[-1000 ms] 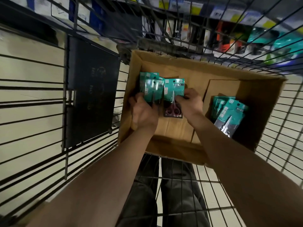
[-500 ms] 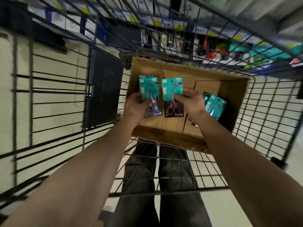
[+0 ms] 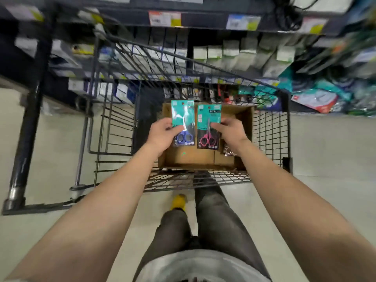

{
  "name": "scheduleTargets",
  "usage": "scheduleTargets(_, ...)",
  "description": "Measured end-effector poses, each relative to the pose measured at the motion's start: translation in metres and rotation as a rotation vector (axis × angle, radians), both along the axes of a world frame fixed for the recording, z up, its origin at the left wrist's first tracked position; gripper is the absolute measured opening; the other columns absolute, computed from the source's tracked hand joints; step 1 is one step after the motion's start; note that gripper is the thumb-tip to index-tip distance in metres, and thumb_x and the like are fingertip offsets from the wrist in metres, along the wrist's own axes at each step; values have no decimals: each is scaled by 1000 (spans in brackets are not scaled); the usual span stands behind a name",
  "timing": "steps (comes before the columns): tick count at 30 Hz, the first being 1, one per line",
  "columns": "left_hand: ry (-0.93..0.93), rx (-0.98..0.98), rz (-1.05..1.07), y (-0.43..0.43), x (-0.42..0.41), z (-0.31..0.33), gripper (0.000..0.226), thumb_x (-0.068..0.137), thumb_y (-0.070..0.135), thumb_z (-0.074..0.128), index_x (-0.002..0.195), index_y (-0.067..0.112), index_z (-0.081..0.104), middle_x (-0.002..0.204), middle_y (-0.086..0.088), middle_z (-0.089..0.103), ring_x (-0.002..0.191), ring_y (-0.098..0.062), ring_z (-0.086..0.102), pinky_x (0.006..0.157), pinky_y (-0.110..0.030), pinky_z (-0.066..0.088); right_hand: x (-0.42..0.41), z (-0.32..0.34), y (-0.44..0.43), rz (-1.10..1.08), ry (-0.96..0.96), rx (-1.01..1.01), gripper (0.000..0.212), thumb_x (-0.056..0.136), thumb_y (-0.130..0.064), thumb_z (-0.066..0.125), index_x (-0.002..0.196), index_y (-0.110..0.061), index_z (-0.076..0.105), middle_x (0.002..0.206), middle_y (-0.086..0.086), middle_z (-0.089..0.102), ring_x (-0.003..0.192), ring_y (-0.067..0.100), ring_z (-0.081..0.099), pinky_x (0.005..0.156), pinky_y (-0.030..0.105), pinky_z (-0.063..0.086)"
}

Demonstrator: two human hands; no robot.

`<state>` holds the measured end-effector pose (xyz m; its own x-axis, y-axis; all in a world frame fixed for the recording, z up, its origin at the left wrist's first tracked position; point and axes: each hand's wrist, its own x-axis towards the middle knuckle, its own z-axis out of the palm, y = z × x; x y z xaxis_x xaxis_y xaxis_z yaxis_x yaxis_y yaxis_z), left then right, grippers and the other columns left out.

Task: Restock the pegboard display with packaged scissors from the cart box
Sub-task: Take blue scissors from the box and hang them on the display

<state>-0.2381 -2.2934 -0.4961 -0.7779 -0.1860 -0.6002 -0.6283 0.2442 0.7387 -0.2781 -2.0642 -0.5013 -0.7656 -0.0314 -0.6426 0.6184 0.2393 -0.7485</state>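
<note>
Head view: a person looks down into a wire cart (image 3: pixel 270 135) that carries the cardboard box (image 3: pixel 193 157).
Left hand (image 3: pixel 162 133): fingers curled round the left edge of the blue-handled scissors pack (image 3: pixel 183 119), held above the box.
Right hand (image 3: pixel 232 131): pinches the right edge of the pink-handled scissors pack (image 3: pixel 209 127), just beside the blue one.
Box contents: one leftover pack (image 3: pixel 227 150) at the right wall, partly hidden.
Display (image 3: pixel 317 92): beyond the cart's far edge, blurred; pegs not discernible.
Progress: likely early in this round, with two packs in hand, neither hung, and stock left in the box.
</note>
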Motion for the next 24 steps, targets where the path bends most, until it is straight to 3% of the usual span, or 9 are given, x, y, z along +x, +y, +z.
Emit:
scheduleTargets(4, 115, 30, -97, 5, 21, 48, 32, 91, 24, 79, 120, 15, 71, 111, 3, 75, 101, -9, 72, 90, -25, 57, 38, 55, 18, -95, 127, 54, 3, 95, -18, 73, 95, -15, 73, 108, 1, 77, 86, 8, 74, 64, 17, 56)
scheduleTargets(7, 185, 46, -160, 19, 32, 82, 33, 90, 20, 80, 120, 14, 70, 115, -2, 74, 106, -14, 71, 96, -30, 56, 64, 97, 37, -176, 209, 56, 9, 93, -14, 74, 87, -21, 72, 105, 6, 78, 86, 14, 75, 73, 30, 61)
scheduleTargets(10, 246, 64, -261, 44, 35, 119, 24, 90, 21, 80, 110, 21, 68, 110, 1, 74, 100, -11, 70, 86, -27, 57, 86, 135, 63, -250, 281, 55, 6, 92, -12, 75, 89, -17, 75, 102, 9, 79, 93, 25, 77, 88, 47, 62)
scheduleTargets(14, 344, 91, -446, 94, 31, 169, 17, 90, 24, 80, 100, 28, 67, 105, 6, 72, 106, -15, 68, 95, -32, 55, 109, 184, 114, -344, 385, 105, 5, 94, -15, 72, 90, -17, 75, 99, 9, 80, 95, 31, 77, 88, 51, 62)
scheduleTargets(19, 425, 86, -627, 181, 19, 219, 28, 89, 33, 80, 113, 26, 67, 111, 8, 71, 106, -10, 67, 91, -26, 52, 134, 231, 199, -479, 465, 213, 13, 93, -19, 73, 83, -27, 75, 98, 2, 80, 92, 26, 78, 85, 50, 63)
scheduleTargets(22, 459, 124, -703, 245, 18, 242, 28, 91, 28, 78, 116, 22, 68, 113, 3, 73, 101, -8, 70, 90, -27, 56, 153, 250, 259, -564, 508, 269, 10, 90, -22, 76, 82, -28, 76, 94, -1, 80, 90, 25, 78, 83, 52, 62)
scheduleTargets(24, 472, 171, -731, 292, 19, 254, 27, 93, 21, 77, 118, 16, 68, 109, 2, 75, 92, -4, 72, 81, -22, 60, 166, 263, 301, -627, 536, 277, 9, 90, -20, 75, 84, -28, 76, 96, 0, 80, 88, 22, 76, 81, 52, 61)
